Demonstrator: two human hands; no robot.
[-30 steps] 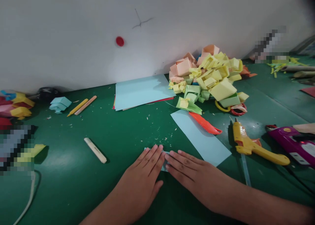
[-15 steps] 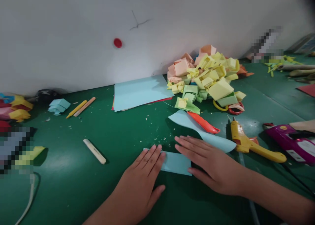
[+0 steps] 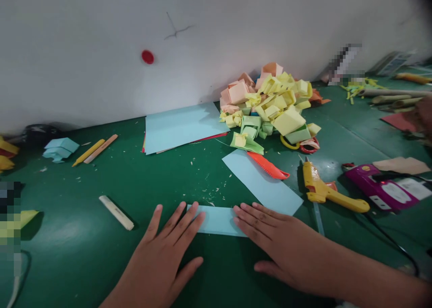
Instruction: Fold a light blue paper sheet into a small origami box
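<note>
On a green tabletop (image 3: 175, 175) against a pale wall (image 3: 84, 60), seen from the head camera, two bare hands flank a narrow, flat strip of folded light-blue paper (image 3: 218, 220) that lies near the front, between them. The left hand (image 3: 167, 249) is laid palm down with fingers spread, its fingertips over the strip's left end; its grip is loose and unclenched. The right hand (image 3: 280, 236) mirrors it, fingertips over the right end, its grip equally slack, the thumb apart from the paper.

Just beyond the right hand, a larger light-blue sheet (image 3: 280, 195) lies at a slant, with an orange-red cutter (image 3: 270, 166) across its upper edge. A yellow glue gun (image 3: 315, 182) rests to the right of the sheet, near a purple power strip (image 3: 388, 189).

At the back, a heap of folded paper pieces (image 3: 275, 101) in yellow, peach and green rises beside a stack of paper (image 3: 185, 126) topped in light blue. To the left lie a white marker (image 3: 116, 212), a yellow pen (image 3: 88, 153) and a peach-toned pen (image 3: 101, 149) side by side, and a folded blue piece (image 3: 60, 148). A red disc (image 3: 147, 56) shows on the wall.
</note>
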